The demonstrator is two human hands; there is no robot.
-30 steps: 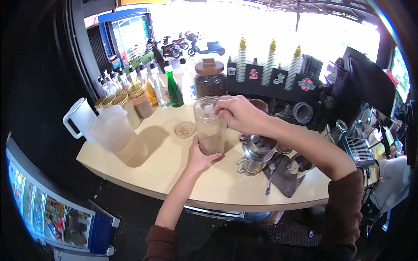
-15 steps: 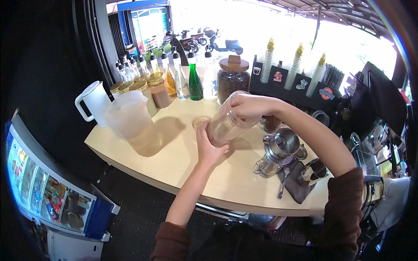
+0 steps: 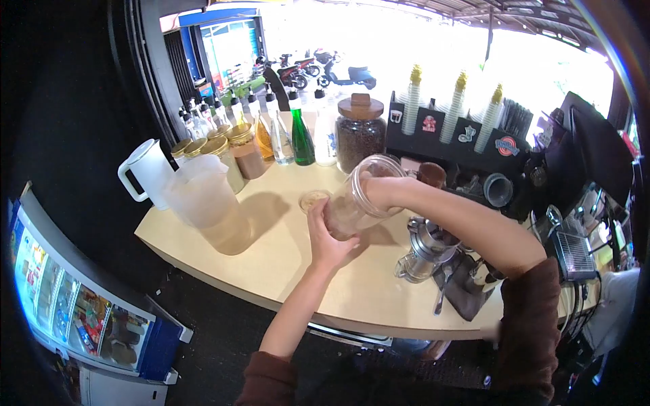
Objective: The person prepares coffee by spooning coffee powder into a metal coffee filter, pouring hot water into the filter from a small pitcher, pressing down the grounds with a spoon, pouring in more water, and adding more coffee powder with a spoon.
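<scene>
Fingers of the left hand [image 3: 330,246] curl around a clear cylindrical jar [image 3: 346,212], newly tilted over the pale, smooth tabletop [image 3: 379,287], apparently easing access: the right hand [image 3: 384,193] now reaches inside, its fingers too obscured to tell whether spread or pinching.

Has black wall [image 3: 61,101] at left, dark floor [image 3: 213,321] below, pale counter [image 3: 271,267]; opens onto glaring daylight [image 3: 420,40] under beamed roof [image 3: 535,20].

white pitcher [image 3: 150,177] beside frosted jug [image 3: 202,196], green pump bottle [image 3: 302,139] left of wood-lidded jar [image 3: 360,141], cup stacks [image 3: 450,118] in black rack [image 3: 414,132], spoon [image 3: 442,294] partly on dark cloth [image 3: 468,303], blue scooter [image 3: 355,77] parked outside
</scene>
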